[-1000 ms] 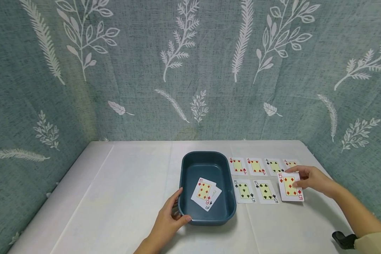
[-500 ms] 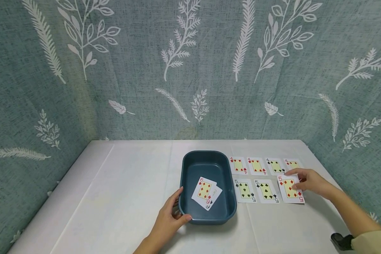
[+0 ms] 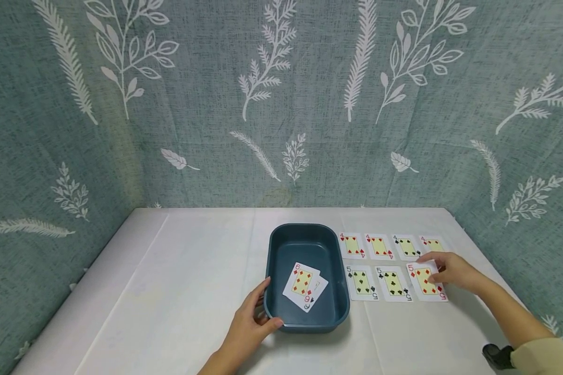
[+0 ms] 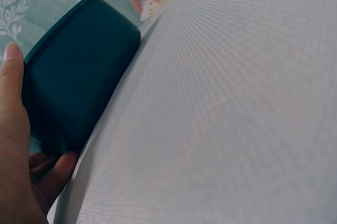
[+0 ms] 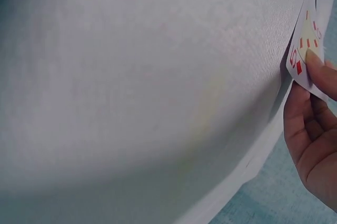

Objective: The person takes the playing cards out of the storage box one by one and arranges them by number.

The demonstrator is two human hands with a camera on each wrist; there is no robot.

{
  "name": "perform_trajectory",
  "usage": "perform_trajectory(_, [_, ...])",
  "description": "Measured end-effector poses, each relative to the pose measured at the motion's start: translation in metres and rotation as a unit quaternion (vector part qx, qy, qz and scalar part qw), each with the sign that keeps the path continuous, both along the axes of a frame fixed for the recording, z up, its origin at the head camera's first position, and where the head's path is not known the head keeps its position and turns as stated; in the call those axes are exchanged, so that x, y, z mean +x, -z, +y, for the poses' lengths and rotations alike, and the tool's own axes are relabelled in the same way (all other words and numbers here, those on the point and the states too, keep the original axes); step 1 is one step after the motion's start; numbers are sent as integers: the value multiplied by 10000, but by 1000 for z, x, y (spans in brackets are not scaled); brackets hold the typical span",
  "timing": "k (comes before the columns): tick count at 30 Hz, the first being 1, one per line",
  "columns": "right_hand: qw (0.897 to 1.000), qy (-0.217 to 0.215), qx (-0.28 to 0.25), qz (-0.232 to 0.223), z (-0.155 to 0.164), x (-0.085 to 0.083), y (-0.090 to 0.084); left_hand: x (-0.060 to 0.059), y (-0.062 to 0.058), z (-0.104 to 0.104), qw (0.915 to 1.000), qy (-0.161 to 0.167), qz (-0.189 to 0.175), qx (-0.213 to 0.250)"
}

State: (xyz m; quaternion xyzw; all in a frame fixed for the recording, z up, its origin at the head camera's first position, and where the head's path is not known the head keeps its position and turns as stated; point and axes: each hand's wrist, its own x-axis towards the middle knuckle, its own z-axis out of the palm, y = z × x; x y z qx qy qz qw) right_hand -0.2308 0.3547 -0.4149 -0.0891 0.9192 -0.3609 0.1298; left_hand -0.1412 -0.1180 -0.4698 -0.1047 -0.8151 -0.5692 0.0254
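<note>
My right hand pinches the five of diamonds playing card between thumb and fingers, at the right end of the nearer row. In the right wrist view the card bends a little, its corner by the thumb lifted. Left of it lie the five of clubs and the five of spades, face up. My left hand grips the near left corner of a dark teal plastic bin. The six of diamonds lies in the bin, over another card that it partly hides.
A farther row of fours includes a four of hearts, a four of spades and a partly covered red four. A white cloth covers the table. Leaf-patterned green fabric hangs behind and at both sides.
The right hand has shifted slightly toward me and left, bringing the five of diamonds down nearer the table beside the five of clubs. The left hand and bin have stayed in place.
</note>
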Motion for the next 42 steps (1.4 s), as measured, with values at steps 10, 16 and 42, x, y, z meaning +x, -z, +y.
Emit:
perform_trajectory(10, [9999, -8, 154, -73, 0, -3, 6, 1, -1, -1, 9999, 17, -60, -133])
perform_trajectory(16, [9984, 14, 534, 188, -3, -3, 5, 2, -3, -1, 9999, -27, -124, -110])
perform_trajectory(42, [9863, -170, 1072, 1245, -11, -4, 4, 1, -1, 1, 9998, -80, -112, -169])
